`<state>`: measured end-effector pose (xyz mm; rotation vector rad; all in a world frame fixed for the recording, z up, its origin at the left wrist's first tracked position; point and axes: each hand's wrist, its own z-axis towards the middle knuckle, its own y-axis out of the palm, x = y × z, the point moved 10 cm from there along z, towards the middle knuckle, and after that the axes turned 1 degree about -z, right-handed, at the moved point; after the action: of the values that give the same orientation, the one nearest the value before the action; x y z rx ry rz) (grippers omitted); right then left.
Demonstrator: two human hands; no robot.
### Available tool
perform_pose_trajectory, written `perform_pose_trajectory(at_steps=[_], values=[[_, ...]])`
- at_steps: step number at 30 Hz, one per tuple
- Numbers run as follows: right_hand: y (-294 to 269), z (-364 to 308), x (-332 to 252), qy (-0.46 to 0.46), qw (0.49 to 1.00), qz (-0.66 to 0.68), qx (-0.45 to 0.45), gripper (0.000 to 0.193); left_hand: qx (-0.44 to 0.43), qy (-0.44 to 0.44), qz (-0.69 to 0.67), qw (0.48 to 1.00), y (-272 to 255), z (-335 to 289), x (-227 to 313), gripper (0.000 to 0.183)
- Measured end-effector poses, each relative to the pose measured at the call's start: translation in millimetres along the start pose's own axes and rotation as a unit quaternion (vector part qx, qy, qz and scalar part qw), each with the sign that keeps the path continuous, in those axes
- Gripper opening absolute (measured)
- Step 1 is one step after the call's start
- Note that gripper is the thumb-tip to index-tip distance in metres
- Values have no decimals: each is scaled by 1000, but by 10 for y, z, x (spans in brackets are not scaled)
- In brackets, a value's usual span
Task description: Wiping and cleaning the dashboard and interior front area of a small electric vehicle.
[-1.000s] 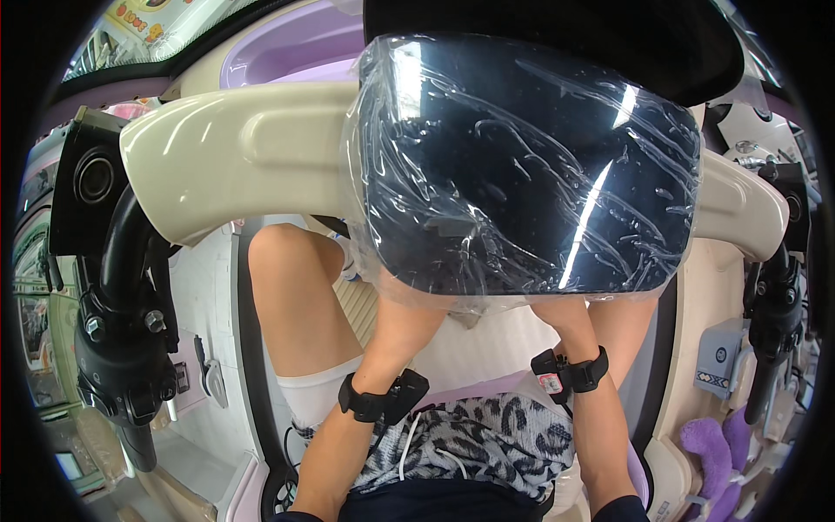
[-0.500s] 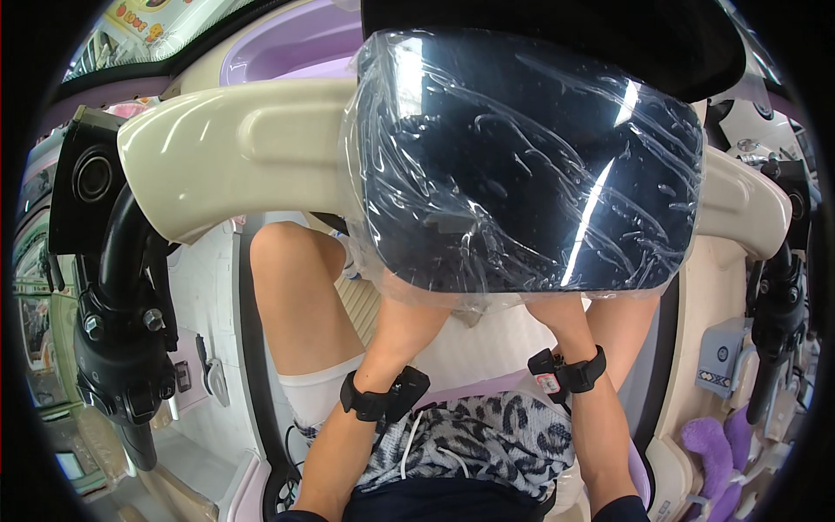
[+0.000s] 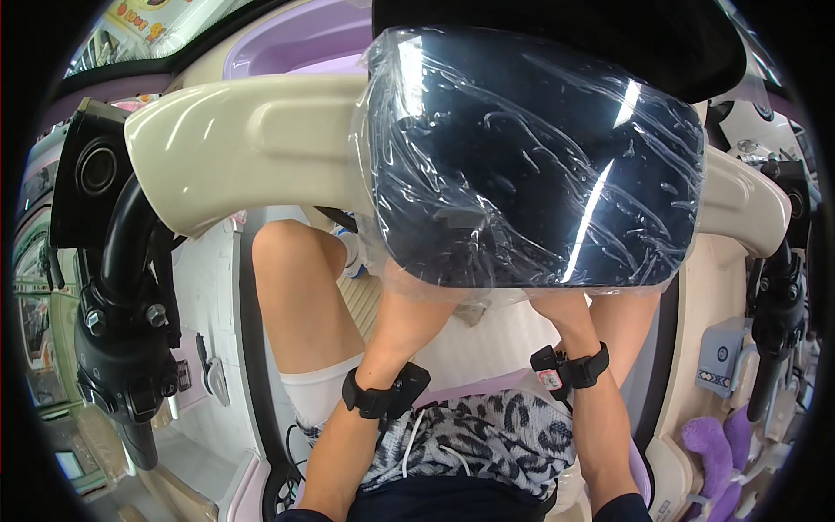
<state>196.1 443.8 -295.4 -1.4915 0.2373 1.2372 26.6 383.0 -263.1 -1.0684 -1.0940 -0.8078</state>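
Note:
A dark, glossy display panel (image 3: 531,174) wrapped in wrinkled clear plastic film fills the upper middle. Both of my forearms reach forward underneath it. My left forearm (image 3: 404,326) passes beneath the panel's lower left corner, and my right forearm (image 3: 570,322) goes under its lower right part. The panel hides both hands, so whatever they touch or hold cannot be seen. Each wrist wears a black strap with a small box, the left one (image 3: 387,391) and the right one (image 3: 570,370). Cream-coloured trim (image 3: 226,148) flanks the panel.
Black handlebar grips with switches stand at left (image 3: 126,383) and right (image 3: 774,322). My bare knee (image 3: 291,252) is left of my arms. A purple tray (image 3: 300,43) lies beyond the trim. Purple plush material (image 3: 713,461) and a grey box (image 3: 722,352) are at lower right.
The panel and left trim appear shifted slightly right and up in the picture. Both forearms keep nearly the same pose, still reaching under the panel.

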Motion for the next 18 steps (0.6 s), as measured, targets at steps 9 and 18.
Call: perform_pose_trajectory(at_steps=[9,18], values=[[-24,5,-5,-26,1000,-3,18,38,2,35,-27,999,-12,20,103,45],[-15,-12,30,13,999,-30,33,41,-19,17,18,1000,27,27,100,43]])
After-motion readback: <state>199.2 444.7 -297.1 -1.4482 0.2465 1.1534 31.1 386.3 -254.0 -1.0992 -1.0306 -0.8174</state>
